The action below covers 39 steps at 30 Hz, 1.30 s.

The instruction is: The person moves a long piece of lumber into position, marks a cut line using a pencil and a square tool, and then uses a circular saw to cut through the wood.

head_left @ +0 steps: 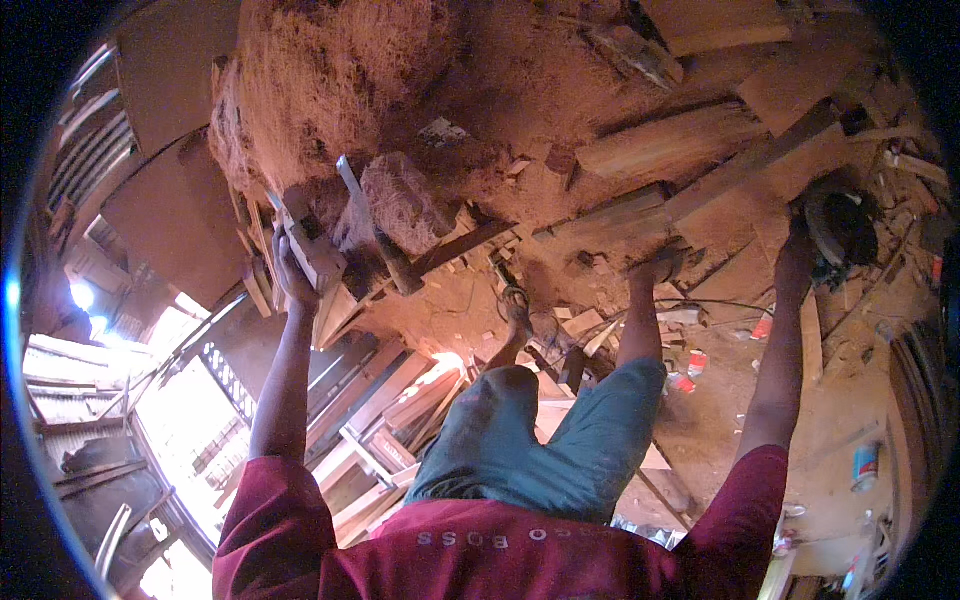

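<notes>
At the left, my left hand (293, 268) grips a pale wooden block (318, 258) along its side, beside a large reddish heap of shavings (310, 90). Just right of that block lies a long tool (370, 215) with a bluish metal end and a brown handle; its exact kind is unclear. Far to the right, my right hand (794, 245) is at the edge of a dark rounded object (842, 235). That hand's fingers are in shadow, and I cannot tell whether they grip it.
Boards (675, 140) and offcuts lie scattered across the dusty ground ahead. Wood pieces (375, 400) are stacked left of my legs. My bare feet (655, 265) are among scraps and a dark cable (720, 303). A blue can (865, 465) stands at the right.
</notes>
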Each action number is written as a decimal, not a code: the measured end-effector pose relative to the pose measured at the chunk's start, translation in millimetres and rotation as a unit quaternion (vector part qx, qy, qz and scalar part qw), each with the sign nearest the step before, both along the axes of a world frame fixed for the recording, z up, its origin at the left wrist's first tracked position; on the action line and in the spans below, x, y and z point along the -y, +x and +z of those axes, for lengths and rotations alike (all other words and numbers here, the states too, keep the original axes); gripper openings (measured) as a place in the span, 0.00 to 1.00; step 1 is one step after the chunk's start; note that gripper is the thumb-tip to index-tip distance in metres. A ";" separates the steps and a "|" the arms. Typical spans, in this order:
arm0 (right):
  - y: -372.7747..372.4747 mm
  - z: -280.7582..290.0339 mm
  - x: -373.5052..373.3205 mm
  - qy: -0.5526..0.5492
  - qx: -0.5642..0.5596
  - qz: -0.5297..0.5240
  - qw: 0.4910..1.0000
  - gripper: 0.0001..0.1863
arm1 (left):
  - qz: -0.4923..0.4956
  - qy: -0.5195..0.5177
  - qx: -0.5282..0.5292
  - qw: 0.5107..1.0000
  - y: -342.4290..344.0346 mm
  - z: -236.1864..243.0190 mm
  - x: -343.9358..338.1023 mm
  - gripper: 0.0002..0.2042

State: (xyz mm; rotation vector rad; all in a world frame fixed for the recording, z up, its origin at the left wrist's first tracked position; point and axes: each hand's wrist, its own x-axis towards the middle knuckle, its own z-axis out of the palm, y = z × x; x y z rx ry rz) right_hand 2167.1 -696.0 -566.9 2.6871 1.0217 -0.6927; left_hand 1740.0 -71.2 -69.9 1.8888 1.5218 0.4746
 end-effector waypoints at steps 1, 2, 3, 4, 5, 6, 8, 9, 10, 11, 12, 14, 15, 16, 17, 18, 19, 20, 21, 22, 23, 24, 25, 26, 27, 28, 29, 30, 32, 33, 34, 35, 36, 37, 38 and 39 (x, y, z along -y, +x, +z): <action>2.3 -3.7 1.6 0.043 -0.064 -0.076 0.994 0.24 | 0.022 -0.008 0.028 0.999 2.4 -1.8 0.2 0.21; 10.9 -19.7 28.2 0.106 -0.133 -0.190 0.967 0.24 | 0.034 -0.025 0.064 0.997 12.6 -9.4 -8.4 0.20; 15.8 -23.7 32.7 0.080 -0.119 -0.149 0.978 0.25 | 0.019 0.004 0.011 1.000 10.0 -8.6 -11.6 0.21; 22.1 -21.1 38.0 0.054 -0.101 -0.106 0.988 0.26 | 0.003 0.031 -0.040 0.999 7.3 -4.6 -13.6 0.21; 29.4 -19.3 40.6 0.031 -0.081 -0.064 0.994 0.27 | -0.012 0.056 -0.091 0.994 4.9 -3.2 -14.7 0.21; 33.0 -17.0 41.9 -0.005 -0.084 -0.051 0.995 0.28 | -0.016 0.054 -0.077 0.995 3.1 -4.6 -15.6 0.22; 45.3 0.1 42.7 -0.035 -0.089 -0.011 0.995 0.30 | -0.009 0.044 -0.052 0.998 6.5 -5.2 -3.2 0.25; 51.2 11.4 42.9 -0.026 -0.088 0.006 0.996 0.32 | -0.046 0.071 -0.082 0.993 9.5 -5.2 -0.7 0.25; 60.7 25.9 51.3 0.005 -0.094 0.012 0.996 0.33 | -0.082 0.096 -0.112 0.986 9.3 -1.9 1.1 0.25; 70.5 37.8 70.4 0.030 -0.094 0.012 0.995 0.35 | -0.123 0.118 -0.133 0.976 14.9 -4.4 -2.0 0.24; 82.0 53.3 90.5 0.078 -0.100 -0.001 0.992 0.36 | -0.126 0.101 -0.158 0.974 21.4 -6.2 -7.1 0.24; 91.5 98.2 88.5 0.049 -0.057 -0.027 0.997 0.39 | -0.131 0.109 -0.152 0.974 22.0 -3.5 0.2 0.23; 90.4 131.2 72.6 0.158 -0.073 -0.032 0.984 0.40 | -0.129 0.115 -0.151 0.973 20.0 1.2 7.4 0.23; 89.7 162.0 70.5 0.199 -0.064 -0.040 0.977 0.38 | -0.146 0.171 -0.196 0.954 24.0 4.5 10.4 0.24; 87.1 186.8 86.6 0.221 -0.056 -0.064 0.972 0.36 | -0.238 0.246 -0.205 0.917 3.9 0.9 -2.7 0.23; 87.6 206.6 116.2 0.228 -0.051 -0.108 0.966 0.34 | -0.234 0.255 -0.202 0.916 10.1 -4.8 -4.6 0.23; 83.0 226.2 154.0 0.245 -0.042 -0.135 0.959 0.33 | -0.231 0.262 -0.194 0.917 17.5 -12.8 -8.7 0.22; 70.7 263.6 128.1 0.271 -0.163 -0.289 0.904 0.28 | -0.203 0.257 -0.216 0.920 8.8 -8.3 -1.4 0.22; 56.2 315.6 97.9 0.274 -0.285 -0.472 0.788 0.23 | -0.180 0.249 -0.231 0.923 4.1 -6.1 1.2 0.21; 42.6 367.7 73.2 0.271 -0.326 -0.587 0.689 0.19 | -0.142 0.220 -0.229 0.938 19.2 -2.1 7.9 0.21; 27.9 417.2 51.1 0.269 -0.331 -0.652 0.627 0.14 | -0.107 0.189 -0.226 0.950 28.4 5.0 8.2 0.21; 17.4 448.4 34.8 0.262 -0.328 -0.646 0.638 0.14 | -0.100 0.223 -0.235 0.941 17.8 -2.3 7.0 0.21; 4.9 478.3 19.9 0.256 -0.321 -0.642 0.647 0.13 | -0.095 0.213 -0.254 0.939 21.0 -0.6 7.9 0.22; -9.9 505.0 -7.6 0.266 -0.298 -0.615 0.680 0.12 | -0.085 0.201 -0.264 0.939 27.7 5.2 11.0 0.22; -26.9 532.4 -35.5 0.276 -0.275 -0.585 0.711 0.12 | -0.075 0.189 -0.276 0.939 33.4 12.5 14.8 0.22; -39.1 554.2 -58.2 0.284 -0.253 -0.555 0.740 0.11 | -0.069 0.192 -0.286 0.936 32.4 12.8 15.8 0.22; -46.0 568.4 -72.5 0.272 -0.254 -0.520 0.769 0.12 | -0.063 0.195 -0.296 0.933 35.0 15.5 16.6 0.23; -52.1 581.3 -83.2 0.259 -0.255 -0.485 0.796 0.13 | -0.058 0.201 -0.286 0.935 36.1 20.7 18.7 0.23; -67.2 608.0 -116.5 0.283 -0.221 -0.402 0.842 0.17 | -0.061 0.183 -0.263 0.945 39.1 26.8 17.3 0.24; -75.4 625.1 -139.5 0.321 -0.189 -0.352 0.859 0.19 | -0.057 0.186 -0.264 0.945 35.3 24.2 16.6 0.24; -82.0 641.4 -158.4 0.357 -0.153 -0.302 0.871 0.21 | -0.053 0.192 -0.260 0.945 33.4 27.4 18.0 0.23; -84.7 650.5 -172.2 0.354 -0.169 -0.286 0.874 0.22 | -0.051 0.201 -0.257 0.944 34.0 31.1 17.2 0.22; -87.3 658.4 -185.5 0.349 -0.185 -0.271 0.878 0.23 | -0.050 0.209 -0.254 0.943 33.0 35.0 15.8 0.22; -89.4 665.8 -200.2 0.343 -0.200 -0.256 0.881 0.24 | -0.041 0.206 -0.246 0.946 31.4 33.6 14.0 0.22; -95.1 681.8 -225.5 0.349 -0.189 -0.242 0.885 0.23 | -0.034 0.202 -0.240 0.949 31.2 31.8 16.1 0.22; -103.7 697.8 -256.0 0.355 -0.178 -0.229 0.889 0.22 | -0.027 0.197 -0.234 0.952 30.4 31.5 17.7 0.22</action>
